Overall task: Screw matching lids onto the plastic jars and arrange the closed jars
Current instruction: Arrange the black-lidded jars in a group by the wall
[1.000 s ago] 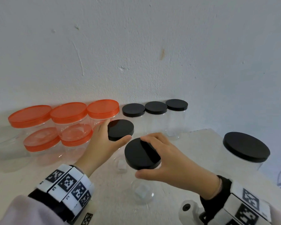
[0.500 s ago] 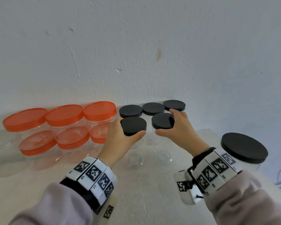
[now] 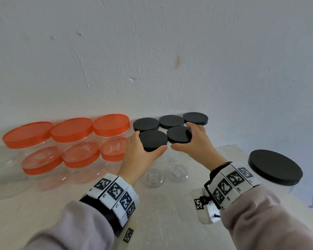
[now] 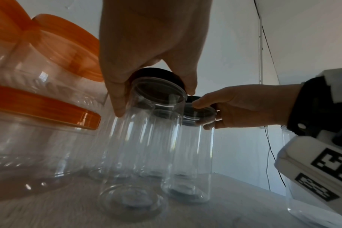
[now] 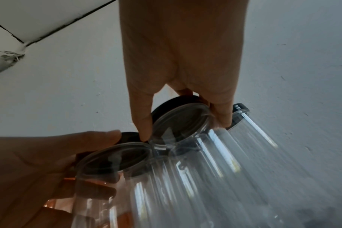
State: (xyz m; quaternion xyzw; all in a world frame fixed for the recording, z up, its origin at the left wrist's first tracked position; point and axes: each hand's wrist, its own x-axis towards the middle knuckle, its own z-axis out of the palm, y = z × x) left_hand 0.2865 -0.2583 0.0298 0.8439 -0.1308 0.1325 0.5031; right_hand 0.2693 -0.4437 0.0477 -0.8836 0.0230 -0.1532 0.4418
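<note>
My left hand (image 3: 143, 150) grips the black lid (image 3: 153, 140) of a tall clear jar (image 4: 142, 148), thumb on the near rim and fingers on the far side. My right hand (image 3: 192, 141) grips the black lid (image 3: 179, 134) of a second tall clear jar (image 4: 193, 162) just to its right. Both jars stand on the table right in front of a back row of three black-lidded jars (image 3: 171, 121) against the wall. In the right wrist view my fingers (image 5: 142, 117) curl round the lid's rim above the jar (image 5: 185, 138).
Orange-lidded wide jars (image 3: 71, 129) are stacked in two layers at the left along the wall. A large clear jar with a black lid (image 3: 275, 166) stands at the right near the table's edge (image 3: 242, 150). The pale table top (image 3: 161, 222) lies in front.
Both hands have carried their black-lidded jars away from me toward the wall. The right one moved furthest, from the table's middle to beside the left jar in front of the back row.
</note>
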